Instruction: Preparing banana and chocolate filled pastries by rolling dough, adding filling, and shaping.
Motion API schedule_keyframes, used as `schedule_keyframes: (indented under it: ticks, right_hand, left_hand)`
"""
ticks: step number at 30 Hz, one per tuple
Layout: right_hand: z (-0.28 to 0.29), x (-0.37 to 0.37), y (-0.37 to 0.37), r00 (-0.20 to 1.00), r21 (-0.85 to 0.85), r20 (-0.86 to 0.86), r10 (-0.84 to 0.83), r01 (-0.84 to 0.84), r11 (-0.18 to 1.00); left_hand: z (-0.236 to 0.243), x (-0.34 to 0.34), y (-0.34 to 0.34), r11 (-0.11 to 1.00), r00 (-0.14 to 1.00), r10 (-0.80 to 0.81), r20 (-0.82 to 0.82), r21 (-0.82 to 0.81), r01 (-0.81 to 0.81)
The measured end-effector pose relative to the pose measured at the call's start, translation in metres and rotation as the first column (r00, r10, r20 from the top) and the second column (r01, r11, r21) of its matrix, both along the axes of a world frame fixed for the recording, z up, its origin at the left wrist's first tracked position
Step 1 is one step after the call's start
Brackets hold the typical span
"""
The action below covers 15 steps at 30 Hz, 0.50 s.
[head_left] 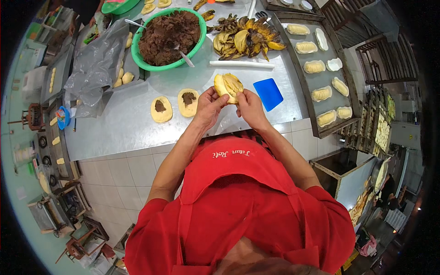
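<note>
My left hand (210, 105) and my right hand (249, 109) hold a yellow banana (228, 85) between them, its skin opened to show pale flesh. Two flattened dough ovals lie to the left of my hands on the steel table (123, 133), one (161, 115) and the other (191, 109), each with brown paste on it. Beyond them stands a green bowl (139, 54) of brown paste (162, 36) with utensils in it. A pile of ripe bananas (240, 40) and a white rod (241, 65) lie behind my hands. A blue scraper (268, 94) is just to the right.
A tray (333, 129) of shaped dough pieces stands at the right. At the left are a plastic sheet (89, 82), dough balls (128, 78) and a blue bowl (64, 118). A co-worker's hand (92, 20) shows at top left; another person (389, 201) is at far right.
</note>
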State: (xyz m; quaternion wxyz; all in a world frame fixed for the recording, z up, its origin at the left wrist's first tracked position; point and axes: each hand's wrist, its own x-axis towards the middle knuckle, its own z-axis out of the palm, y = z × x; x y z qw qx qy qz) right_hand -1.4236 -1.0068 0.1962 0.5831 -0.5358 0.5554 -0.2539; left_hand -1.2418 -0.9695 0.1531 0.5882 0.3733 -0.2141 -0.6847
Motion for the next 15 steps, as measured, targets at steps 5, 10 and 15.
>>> schedule_keyframes:
  ticks: [5,10,15]
  right_hand:
    - [0.004,-0.005,-0.005,0.961,0.137,0.273,-0.042,0.004,0.991]
    - [-0.006,-0.009,-0.006,0.979,-0.145,0.147,0.14,-0.118,0.982]
    - [-0.017,-0.021,-0.026,0.849,0.206,0.525,0.055,-0.19,0.96]
  left_hand:
    - [-0.01,-0.01,0.0,0.995,0.992,0.096,-0.085,0.012,-0.096]
    - [0.001,-0.004,-0.011,0.991,0.998,0.017,0.062,0.134,-0.025]
    - [-0.001,0.003,-0.013,0.997,0.998,-0.052,-0.042,0.051,0.055]
